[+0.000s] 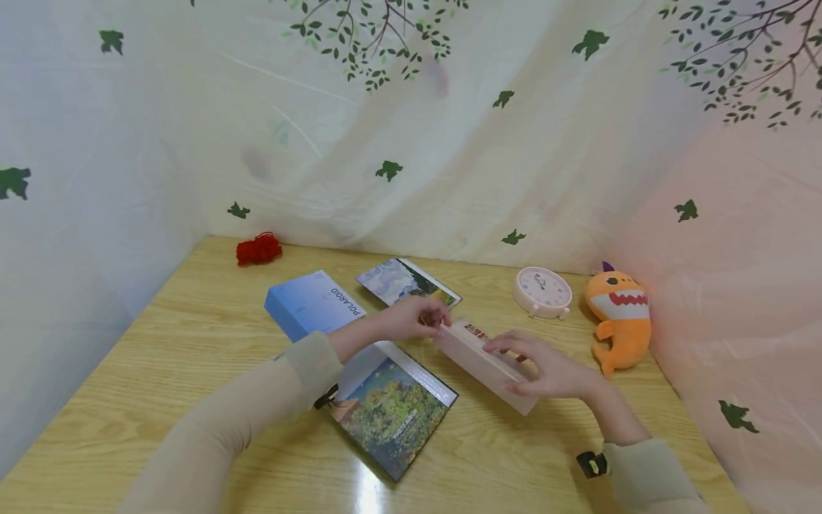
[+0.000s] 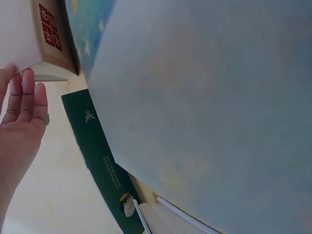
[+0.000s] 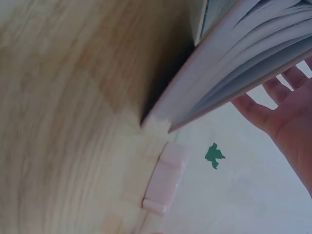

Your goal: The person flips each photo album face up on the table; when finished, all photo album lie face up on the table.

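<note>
A pale pink book point(image 1: 483, 365) with a red label stands on its edge at the middle right of the table. At its far left corner, my left hand point(image 1: 411, 319) pinches the cover between thumb and fingers; the left wrist view shows those fingers point(image 2: 28, 97) under the corner. My right hand point(image 1: 549, 368) grips the book nearer its other end, thumb on the near side and fingers over the top. Seen from the right wrist, the pages point(image 3: 234, 68) fan slightly apart between the covers.
A blue Polaroid box point(image 1: 311, 303) and a photo album point(image 1: 398, 410) lie left of the book. Behind them is a picture-covered book point(image 1: 392, 280). A pink clock point(image 1: 542, 291), an orange shark plush point(image 1: 623, 328) and red yarn point(image 1: 259, 249) stand along the back.
</note>
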Available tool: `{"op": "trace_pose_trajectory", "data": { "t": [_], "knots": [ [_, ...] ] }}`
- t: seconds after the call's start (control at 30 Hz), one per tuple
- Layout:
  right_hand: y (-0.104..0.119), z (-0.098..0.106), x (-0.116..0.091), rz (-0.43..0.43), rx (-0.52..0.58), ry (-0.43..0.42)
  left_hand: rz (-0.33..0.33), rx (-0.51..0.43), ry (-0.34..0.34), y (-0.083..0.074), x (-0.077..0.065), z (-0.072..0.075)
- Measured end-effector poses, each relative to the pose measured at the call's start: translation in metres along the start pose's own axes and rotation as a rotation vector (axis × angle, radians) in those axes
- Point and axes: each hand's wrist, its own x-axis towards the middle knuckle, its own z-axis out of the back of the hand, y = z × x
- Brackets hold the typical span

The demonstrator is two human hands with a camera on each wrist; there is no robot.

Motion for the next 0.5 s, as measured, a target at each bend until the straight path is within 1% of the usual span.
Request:
{"op": "trace_pose_trajectory", "data": {
  "t": [0.1, 0.2, 0.37, 0.5],
  "knots": [
    [0.0, -0.005, 0.001, -0.003, -0.072, -0.001, 0.01, 0.017, 0.019, 0.002, 0.001, -0.003],
    [-0.001, -0.009, 0.0, -0.019, -0.108, -0.006, 0.011, 0.038, 0.03, 0.002, 0.001, -0.005],
    [-0.003, -0.014, 0.001, -0.038, -0.141, -0.006, 0.012, 0.108, 0.041, 0.002, 0.003, -0.009],
    [-0.005, -0.016, 0.002, -0.06, -0.152, 0.006, -0.002, 0.184, 0.042, 0.0, 0.005, -0.012]
  ]
}}
